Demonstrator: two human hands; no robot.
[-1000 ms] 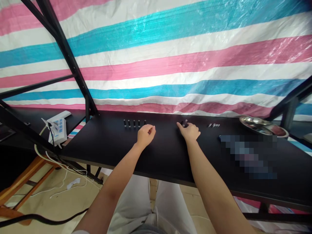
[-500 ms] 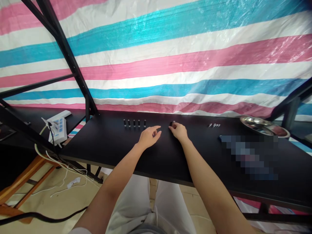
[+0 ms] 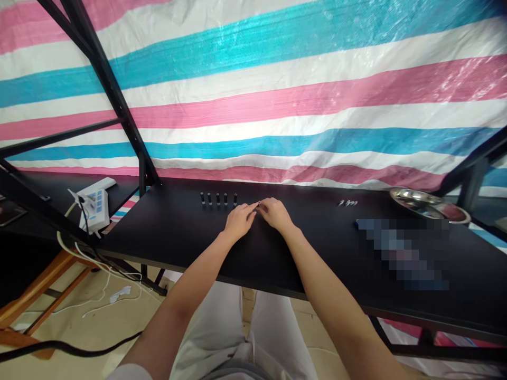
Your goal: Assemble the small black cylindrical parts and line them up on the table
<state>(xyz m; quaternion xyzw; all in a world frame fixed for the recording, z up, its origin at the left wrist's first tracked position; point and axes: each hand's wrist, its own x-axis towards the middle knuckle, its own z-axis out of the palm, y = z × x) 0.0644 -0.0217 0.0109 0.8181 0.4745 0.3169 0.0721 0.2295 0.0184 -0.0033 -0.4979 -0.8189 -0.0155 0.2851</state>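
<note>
My left hand (image 3: 239, 220) is over the middle of the black table, its fingers stretched out and its thumb apart. Its fingertips meet those of my right hand (image 3: 275, 214), which is pinched closed on a small black cylinder mostly hidden by the fingers. Only a tiny light end (image 3: 259, 202) shows between the two hands. Left of them stand several small black cylinders with silvery lower ends, upright in a row; the nearest cylinder (image 3: 235, 199) is just beyond my left hand.
Several small whitish pieces (image 3: 348, 202) lie on the black table (image 3: 317, 248) to the right. Beyond them are a shiny metal dish (image 3: 412, 202) and a blurred-out flat object (image 3: 402, 256). A white power strip (image 3: 97, 211) sits at the left, beside the black frame post (image 3: 114, 95).
My right hand has moved left with the small cylinder and now meets my left hand. My left hand has shifted only slightly. The row of cylinders stays put.
</note>
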